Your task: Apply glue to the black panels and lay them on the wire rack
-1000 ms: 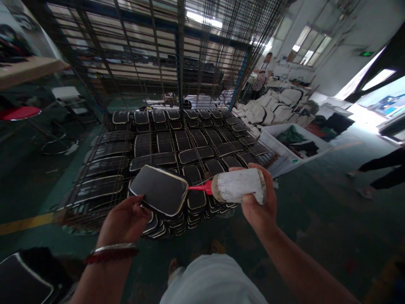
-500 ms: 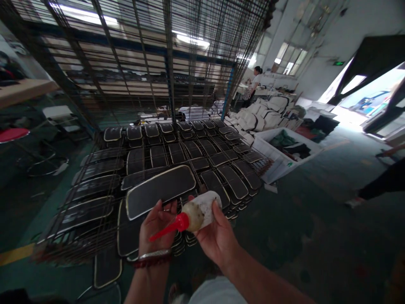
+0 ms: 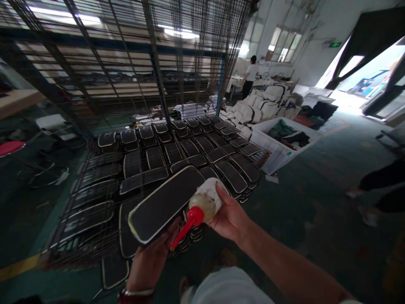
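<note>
My right hand [image 3: 229, 213] is wrapped round a squeeze bottle [image 3: 207, 204], whitish and stained, with a long red nozzle pointing down and left. My left hand [image 3: 155, 253] grips the lower edge of a dark, rounded rectangular panel [image 3: 167, 202] from underneath; some of its fingers are hidden by the panel. A pale yellowish line runs round the panel's rim. The nozzle tip is close to my left fingers, and whether it touches them I cannot tell. Behind and below the panel, many similar panels [image 3: 230, 175] lie in rows on a wire rack [image 3: 79, 249].
Raised wire grids [image 3: 152, 63] on a blue frame stand behind the rows. A white bin [image 3: 272, 158] with cloth is at the right, near a heap of white pieces [image 3: 253, 112]. One person [image 3: 251, 76] stands at a far table; another person's legs [image 3: 379, 181] show at right.
The panel has tilted more steeply, its left end lower, as my left hand moved down and left under its edge. The bottle has shifted slightly right, its nozzle turned more downward.
</note>
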{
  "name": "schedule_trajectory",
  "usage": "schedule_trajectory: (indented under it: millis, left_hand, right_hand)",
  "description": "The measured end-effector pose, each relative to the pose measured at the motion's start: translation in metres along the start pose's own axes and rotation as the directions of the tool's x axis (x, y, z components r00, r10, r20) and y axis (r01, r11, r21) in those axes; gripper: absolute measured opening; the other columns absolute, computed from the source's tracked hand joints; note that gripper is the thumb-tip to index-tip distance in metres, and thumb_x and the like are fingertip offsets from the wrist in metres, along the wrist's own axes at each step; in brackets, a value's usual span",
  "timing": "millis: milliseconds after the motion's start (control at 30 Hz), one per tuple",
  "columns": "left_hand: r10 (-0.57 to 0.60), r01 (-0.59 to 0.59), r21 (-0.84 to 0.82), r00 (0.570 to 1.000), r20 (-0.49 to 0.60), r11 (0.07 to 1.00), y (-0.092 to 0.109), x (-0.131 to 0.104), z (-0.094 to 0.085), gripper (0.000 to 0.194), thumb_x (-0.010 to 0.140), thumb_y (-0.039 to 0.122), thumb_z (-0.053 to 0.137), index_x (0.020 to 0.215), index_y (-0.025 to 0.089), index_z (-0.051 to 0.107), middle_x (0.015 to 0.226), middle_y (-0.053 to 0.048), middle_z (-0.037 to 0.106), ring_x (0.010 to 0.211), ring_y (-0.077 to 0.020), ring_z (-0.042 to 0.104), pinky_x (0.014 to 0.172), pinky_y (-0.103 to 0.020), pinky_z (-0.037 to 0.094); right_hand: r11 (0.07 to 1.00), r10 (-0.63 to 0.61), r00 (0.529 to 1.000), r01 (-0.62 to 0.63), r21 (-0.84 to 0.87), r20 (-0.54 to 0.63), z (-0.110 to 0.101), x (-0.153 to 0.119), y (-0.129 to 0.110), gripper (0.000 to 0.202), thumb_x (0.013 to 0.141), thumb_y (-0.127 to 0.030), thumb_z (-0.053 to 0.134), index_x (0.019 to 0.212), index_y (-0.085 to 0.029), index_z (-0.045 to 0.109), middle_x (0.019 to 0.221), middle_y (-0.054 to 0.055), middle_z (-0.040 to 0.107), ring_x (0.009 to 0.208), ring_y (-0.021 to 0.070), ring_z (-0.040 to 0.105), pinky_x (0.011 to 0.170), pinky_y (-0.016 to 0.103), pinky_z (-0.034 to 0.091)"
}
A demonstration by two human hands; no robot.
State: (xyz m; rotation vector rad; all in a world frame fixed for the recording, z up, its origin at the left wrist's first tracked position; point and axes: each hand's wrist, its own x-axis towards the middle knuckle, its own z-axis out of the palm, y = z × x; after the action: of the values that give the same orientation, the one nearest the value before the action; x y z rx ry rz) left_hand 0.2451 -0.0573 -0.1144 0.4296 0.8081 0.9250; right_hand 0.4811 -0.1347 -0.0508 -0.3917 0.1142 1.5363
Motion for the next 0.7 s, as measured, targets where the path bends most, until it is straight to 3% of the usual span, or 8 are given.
schedule_trajectory:
  millis: [100, 133, 200, 300, 400, 467, 600, 700]
  left_hand:
    - [-0.005, 0.031, 0.138, 0.983, -0.183, 0.990, 0.044, 0.002, -0.028, 0.047, 0.076, -0.006, 0.071, 0.105, 0.027, 0.089, 0.094, -0.006, 0.092, 0.086, -0.0307, 0.089, 0.066, -0.027, 0.072]
    - [-0.011, 0.040, 0.189, 0.988, -0.152, 0.981, 0.062, 0.004, -0.028, 0.048, 0.082, -0.007, 0.065, 0.109, 0.026, 0.088, 0.102, -0.009, 0.092, 0.093, -0.0322, 0.089, 0.071, -0.030, 0.074]
    - [-0.062, 0.079, 0.280, 0.996, -0.070, 0.957, 0.094, 0.005, -0.009, 0.053, 0.092, -0.005, 0.051, 0.119, 0.025, 0.085, 0.114, -0.014, 0.091, 0.106, -0.0332, 0.088, 0.080, -0.038, 0.074]
    - [-0.165, 0.166, 0.405, 0.986, -0.039, 0.899, 0.122, 0.003, 0.043, 0.056, 0.089, -0.014, 0.050, 0.125, 0.015, 0.082, 0.112, -0.020, 0.090, 0.093, -0.0319, 0.089, 0.074, -0.037, 0.073]
    - [-0.313, 0.265, 0.471, 0.949, 0.026, 0.842, 0.122, 0.000, 0.089, 0.062, 0.077, -0.024, 0.065, 0.124, 0.011, 0.082, 0.101, -0.020, 0.090, 0.071, -0.0300, 0.087, 0.057, -0.034, 0.071]
    - [-0.366, 0.278, 0.507, 0.927, 0.080, 0.816, 0.114, 0.001, 0.104, 0.063, 0.072, -0.024, 0.071, 0.122, 0.012, 0.083, 0.091, -0.018, 0.089, 0.059, -0.0321, 0.084, 0.048, -0.038, 0.068]
    - [-0.335, 0.226, 0.509, 0.932, 0.134, 0.831, 0.107, 0.005, 0.095, 0.060, 0.068, -0.021, 0.077, 0.116, 0.015, 0.085, 0.085, -0.015, 0.088, 0.060, -0.0318, 0.084, 0.052, -0.040, 0.070]
    - [-0.333, 0.236, 0.486, 0.935, 0.123, 0.841, 0.113, 0.003, 0.080, 0.071, 0.064, -0.026, 0.076, 0.118, 0.019, 0.085, 0.090, -0.012, 0.089, 0.068, -0.0313, 0.086, 0.061, -0.044, 0.073]
  right_hand:
    - [0.993, 0.048, 0.999, -0.048, -0.105, -0.002, 0.001, -0.011, -0.028, 0.047, 0.093, -0.028, 0.097, 0.128, -0.009, 0.071, 0.115, 0.012, 0.084, 0.103, 0.0251, 0.083, 0.094, 0.037, 0.071]
    - [0.987, 0.056, 0.998, -0.054, -0.149, 0.010, 0.001, -0.013, -0.034, 0.049, 0.092, -0.029, 0.098, 0.128, -0.010, 0.071, 0.115, 0.012, 0.084, 0.103, 0.0252, 0.083, 0.094, 0.037, 0.071]
    - [0.967, 0.075, 0.997, -0.065, -0.246, 0.031, 0.004, -0.017, -0.042, 0.051, 0.089, -0.030, 0.101, 0.127, -0.012, 0.072, 0.116, 0.011, 0.084, 0.104, 0.0253, 0.083, 0.095, 0.038, 0.070]
    - [0.914, 0.127, 0.991, -0.098, -0.394, 0.046, 0.008, -0.016, -0.042, 0.055, 0.086, -0.037, 0.103, 0.125, -0.012, 0.073, 0.113, 0.011, 0.084, 0.105, 0.0276, 0.083, 0.094, 0.040, 0.071]
    - [0.864, 0.168, 0.983, -0.107, -0.492, 0.080, 0.013, -0.012, -0.035, 0.055, 0.084, -0.045, 0.104, 0.118, -0.012, 0.074, 0.106, 0.011, 0.083, 0.100, 0.0294, 0.083, 0.090, 0.043, 0.072]
    - [0.848, 0.165, 0.981, -0.087, -0.523, 0.104, 0.016, -0.011, -0.034, 0.056, 0.084, -0.048, 0.104, 0.115, -0.014, 0.074, 0.104, 0.010, 0.083, 0.099, 0.0299, 0.083, 0.088, 0.044, 0.073]
    - [0.816, -0.032, 0.992, 0.096, -0.569, 0.122, 0.026, -0.014, -0.051, 0.057, 0.081, -0.054, 0.104, 0.114, -0.019, 0.074, 0.101, 0.007, 0.083, 0.095, 0.0298, 0.082, 0.082, 0.045, 0.074]
    - [0.697, -0.297, 0.936, 0.348, -0.627, 0.189, 0.041, -0.020, -0.079, 0.054, 0.081, -0.058, 0.102, 0.112, -0.024, 0.075, 0.101, 0.006, 0.082, 0.088, 0.0272, 0.080, 0.071, 0.039, 0.072]
